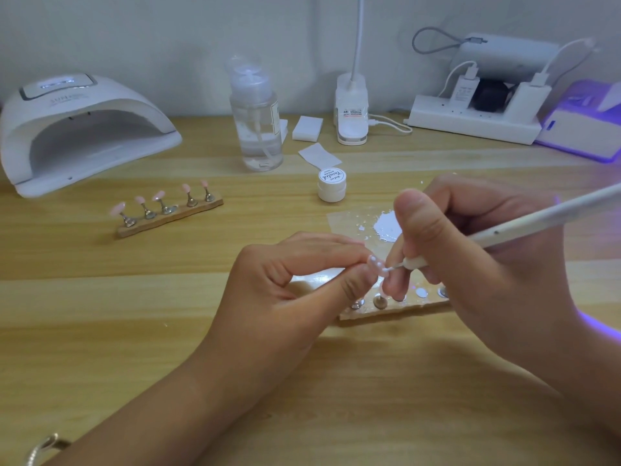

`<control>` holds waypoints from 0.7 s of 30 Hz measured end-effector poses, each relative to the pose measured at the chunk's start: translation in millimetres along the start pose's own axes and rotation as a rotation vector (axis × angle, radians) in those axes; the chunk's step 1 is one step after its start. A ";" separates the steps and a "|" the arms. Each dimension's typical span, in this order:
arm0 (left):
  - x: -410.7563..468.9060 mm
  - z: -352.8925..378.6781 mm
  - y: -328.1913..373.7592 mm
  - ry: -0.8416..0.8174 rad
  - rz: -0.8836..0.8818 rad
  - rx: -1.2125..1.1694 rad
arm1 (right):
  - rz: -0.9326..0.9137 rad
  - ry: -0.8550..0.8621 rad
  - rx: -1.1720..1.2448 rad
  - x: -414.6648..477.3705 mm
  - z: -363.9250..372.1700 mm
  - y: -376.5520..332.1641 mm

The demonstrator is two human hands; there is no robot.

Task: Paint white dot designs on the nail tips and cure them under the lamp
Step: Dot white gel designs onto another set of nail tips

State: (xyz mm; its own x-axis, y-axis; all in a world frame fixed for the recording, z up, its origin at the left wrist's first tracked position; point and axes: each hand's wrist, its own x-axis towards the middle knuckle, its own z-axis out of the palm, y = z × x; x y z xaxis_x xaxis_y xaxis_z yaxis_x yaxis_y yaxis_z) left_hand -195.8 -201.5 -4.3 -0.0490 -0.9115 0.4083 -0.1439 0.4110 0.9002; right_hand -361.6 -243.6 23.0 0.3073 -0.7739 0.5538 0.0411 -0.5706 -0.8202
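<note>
Two hands meet above a flat wooden stand (396, 313): the left hand (292, 280) pinches a pale pink nail tip (375, 264), the right hand (470, 264) grips a slim white dotting pen (524, 223) touching it. Beyond, a small white jar (332, 186); far left, a white domed lamp (80, 129).

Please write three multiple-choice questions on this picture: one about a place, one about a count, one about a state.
1. Where does the white nail lamp stand? A) far left of the table B) near right C) the middle
2. How many pink nail tips are on the far stand? A) three B) five C) eight
3. The small white jar is: A) closed B) open C) tipped over
Answers: 1 A, it sits at the view's left edge; 2 B, five stand in a row; 3 A, its labelled lid is on.
</note>
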 end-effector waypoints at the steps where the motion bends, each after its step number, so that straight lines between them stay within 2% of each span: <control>1: 0.0 0.1 -0.2 0.002 -0.001 -0.001 | 0.000 0.003 0.004 0.1 0.3 -0.5; 12: -0.1 0.2 0.6 0.008 -0.002 -0.013 | 0.027 0.009 0.065 2.2 -0.6 -1.4; 16: -0.7 0.7 -0.2 0.021 -0.020 -0.030 | 0.025 0.077 0.201 12.7 -7.5 -6.7; 21: -0.1 2.5 -0.9 0.055 -0.027 -0.075 | -0.005 0.151 0.138 20.8 -13.8 -10.9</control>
State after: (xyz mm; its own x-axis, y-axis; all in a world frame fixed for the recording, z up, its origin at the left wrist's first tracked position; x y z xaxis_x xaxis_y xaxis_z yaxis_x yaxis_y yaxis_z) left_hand -198.2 -201.8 -5.5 0.0085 -0.9211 0.3893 -0.0704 0.3878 0.9190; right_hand -368.8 -257.3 45.4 0.1615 -0.8094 0.5646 0.1757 -0.5394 -0.8235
